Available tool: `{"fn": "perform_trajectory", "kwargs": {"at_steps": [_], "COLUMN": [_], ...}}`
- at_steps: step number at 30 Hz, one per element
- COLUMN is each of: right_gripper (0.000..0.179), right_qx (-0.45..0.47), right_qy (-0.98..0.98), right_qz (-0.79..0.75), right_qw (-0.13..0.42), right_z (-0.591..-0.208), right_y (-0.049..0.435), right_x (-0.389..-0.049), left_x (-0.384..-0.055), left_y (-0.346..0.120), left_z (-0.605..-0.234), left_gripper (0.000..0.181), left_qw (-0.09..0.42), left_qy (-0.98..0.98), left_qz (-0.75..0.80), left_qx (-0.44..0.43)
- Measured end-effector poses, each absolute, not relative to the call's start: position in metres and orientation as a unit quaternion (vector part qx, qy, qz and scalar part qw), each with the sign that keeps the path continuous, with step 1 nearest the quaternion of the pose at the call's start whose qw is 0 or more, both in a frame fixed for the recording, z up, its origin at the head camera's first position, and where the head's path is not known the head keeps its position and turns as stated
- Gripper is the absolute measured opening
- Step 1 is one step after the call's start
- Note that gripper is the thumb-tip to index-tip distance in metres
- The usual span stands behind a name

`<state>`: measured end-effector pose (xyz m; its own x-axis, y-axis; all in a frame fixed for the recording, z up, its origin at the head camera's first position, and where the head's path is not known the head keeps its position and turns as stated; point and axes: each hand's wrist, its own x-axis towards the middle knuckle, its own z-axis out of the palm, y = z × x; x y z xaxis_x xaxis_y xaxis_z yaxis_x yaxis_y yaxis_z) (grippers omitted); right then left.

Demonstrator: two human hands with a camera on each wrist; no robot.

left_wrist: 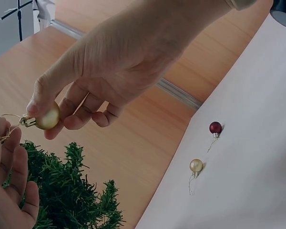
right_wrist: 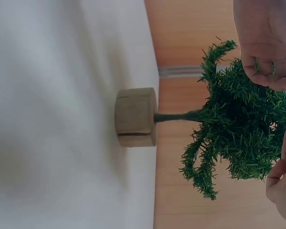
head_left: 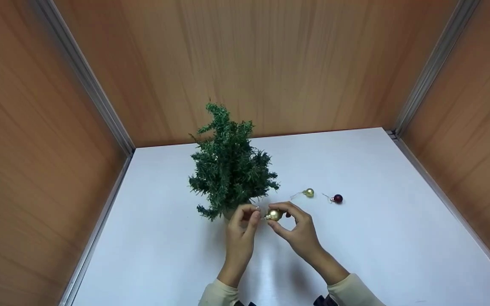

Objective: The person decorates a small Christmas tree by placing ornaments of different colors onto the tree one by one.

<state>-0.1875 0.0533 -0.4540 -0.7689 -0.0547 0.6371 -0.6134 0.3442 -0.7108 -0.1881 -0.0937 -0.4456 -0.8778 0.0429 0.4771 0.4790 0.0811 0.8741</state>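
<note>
My right hand [head_left: 301, 234] pinches a shiny gold bauble [head_left: 274, 214] between thumb and fingers, its metal cap turned toward my left hand [head_left: 240, 243]. In the left wrist view, a thin gold string [left_wrist: 7, 133] runs from the cap to my left fingers, which pinch it. Just beyond the hands stands a small artificial Christmas tree [head_left: 230, 165] with bare green branches. Its round wooden base [right_wrist: 136, 118] shows in the right wrist view, upright on the white table [head_left: 160, 246].
Right of the tree lie another gold bauble [head_left: 309, 193] and a dark red bauble [head_left: 337, 199], each with a string loop. Wood-grain panels [head_left: 270, 63] with metal corner strips [head_left: 89, 80] enclose the table at the back and both sides.
</note>
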Motion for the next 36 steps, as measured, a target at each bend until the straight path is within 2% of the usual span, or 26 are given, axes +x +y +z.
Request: {"fn": "perform_trajectory", "kwargs": {"at_steps": [5, 11, 19, 27, 36], "right_gripper": [0.034, 0.031, 0.028, 0.028, 0.029], "right_qx": [0.212, 0.202, 0.205, 0.184, 0.181], "right_qy": [-0.783, -0.796, -0.803, -0.806, -0.799], "right_qz": [0.529, 0.532, 0.528, 0.539, 0.555], "right_qw": [0.249, 0.207, 0.188, 0.160, 0.146], "right_z": [-0.452, -0.455, -0.458, -0.460, -0.462], "right_y": [0.053, 0.052, 0.053, 0.052, 0.051], "right_x": [-0.185, -0.185, -0.184, -0.183, -0.183], "left_x": [-0.188, -0.189, -0.203, -0.192, -0.191], "left_y": [-0.094, -0.094, -0.094, -0.093, -0.091], "left_z": [-0.444, -0.445, -0.469, -0.446, -0.444], "left_gripper": [0.005, 0.007, 0.004, 0.004, 0.005], "left_qw": [0.176, 0.179, 0.179, 0.189, 0.177], "left_qy": [-0.718, -0.717, -0.720, -0.704, -0.708], "left_qz": [-0.649, -0.648, -0.643, -0.653, -0.655], "left_qx": [-0.180, -0.184, -0.189, -0.204, -0.197]}}
